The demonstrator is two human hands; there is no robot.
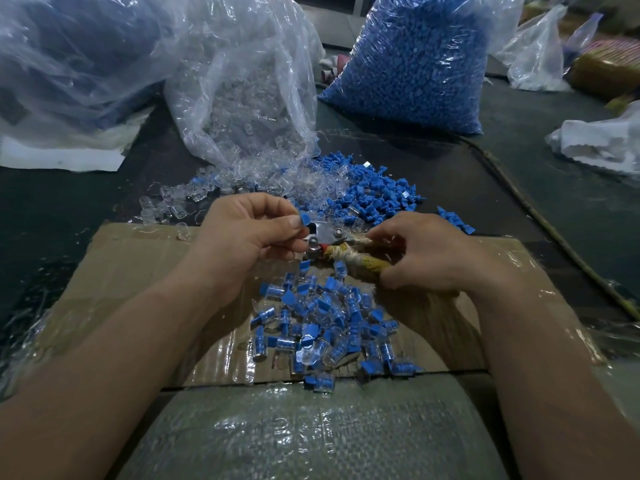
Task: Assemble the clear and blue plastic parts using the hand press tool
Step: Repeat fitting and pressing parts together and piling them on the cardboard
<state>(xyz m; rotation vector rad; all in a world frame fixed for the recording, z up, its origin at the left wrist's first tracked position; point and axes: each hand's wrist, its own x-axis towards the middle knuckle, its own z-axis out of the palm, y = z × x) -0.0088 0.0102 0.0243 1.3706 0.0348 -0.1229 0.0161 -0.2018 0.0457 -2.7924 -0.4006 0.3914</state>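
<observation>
Two hands busy: left hand (249,233) pinches blue part (305,219) just beside hand press tool (329,237); right hand (426,258) grips tool's wrapped handles. Part looks light, stiff, probably slippery; fingertip hold on flat cap suits. Assembled pile (329,327) near tool.

The dark table (69,209) bears cardboard (145,258), a clear-parts bag (249,98), a blue-parts bag (415,64) and perhaps paper (62,157).
</observation>
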